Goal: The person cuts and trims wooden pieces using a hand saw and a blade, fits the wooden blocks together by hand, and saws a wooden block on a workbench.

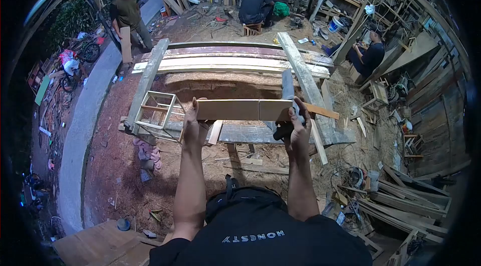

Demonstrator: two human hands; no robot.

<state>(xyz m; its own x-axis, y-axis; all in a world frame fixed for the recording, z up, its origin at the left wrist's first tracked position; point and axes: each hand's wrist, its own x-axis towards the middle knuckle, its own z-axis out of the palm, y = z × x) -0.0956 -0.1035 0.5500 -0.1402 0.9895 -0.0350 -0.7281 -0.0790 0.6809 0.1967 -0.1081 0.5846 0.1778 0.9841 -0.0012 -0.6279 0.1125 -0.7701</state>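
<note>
A flat wooden board [228, 110], with a thin line across its face right of the middle, is held level in front of me between both hands. My left hand [191, 124] grips its left end, thumb up. At the other end, my right hand [299, 131] is closed around the board. A dark object [283, 131] shows beside that hand's palm, its kind unclear. Behind the board, a grey flat strip [287, 84] sticks up. Left of my left hand stands a small pale wooden frame [159, 110] on the bench.
A workbench has long planks [225, 63] across its far side and two crossbeams [300, 65]. One person [131, 10] stands back left; two others sit, one at the back [255, 3], one at right [368, 53]. Stacked timber [401, 201] lies lower right.
</note>
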